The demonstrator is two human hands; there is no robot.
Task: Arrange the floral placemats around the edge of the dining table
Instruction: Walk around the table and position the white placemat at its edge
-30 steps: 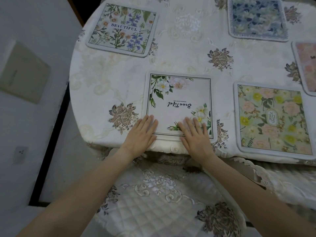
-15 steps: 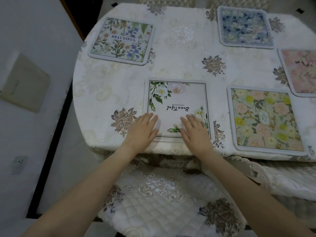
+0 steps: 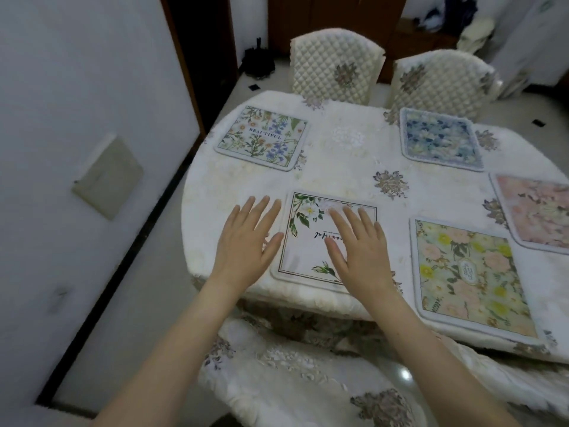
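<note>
Hovering over the white placemat [image 3: 311, 238], we kept our left hand [image 3: 246, 245] and right hand [image 3: 358, 251] flat, fingers spread, gripping nothing.

White wall [image 3: 77, 87], pale floor [image 3: 129, 291] — two quilted chairs [image 3: 337, 66].

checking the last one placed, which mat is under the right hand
The white mat with green leaves, nearest the table edge; the right hand lies over it. The other four lie untouched.

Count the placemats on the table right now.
5: white one under the right hand, yellow one near right, pink one cut off at right edge, blue one far right, botanical one far left.
</note>
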